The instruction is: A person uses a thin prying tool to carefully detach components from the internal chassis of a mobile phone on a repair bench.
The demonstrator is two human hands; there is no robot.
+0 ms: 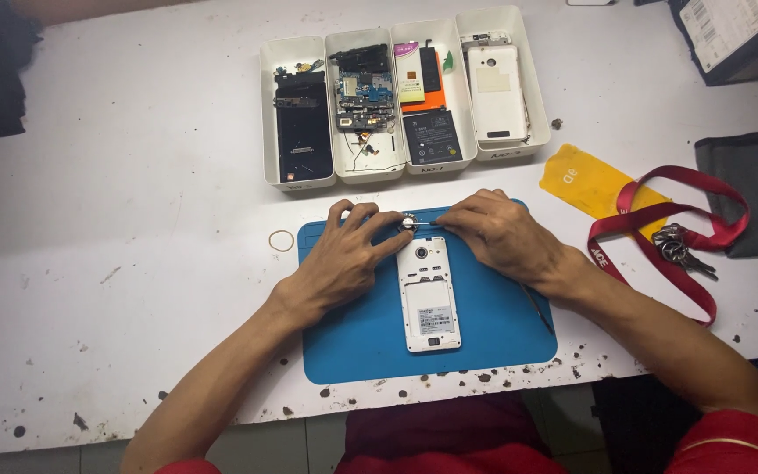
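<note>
Head view: left hand (344, 254) fingers pinch a small round part (408, 223) at 12 o'clock of the open phone (429, 294); right hand (502, 233) fingers are clamped on a thin tool (436, 223).

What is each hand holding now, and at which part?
The left hand pinches a small round metal part at its rim. The right hand holds a thin tool, gripped at its rear end.
</note>
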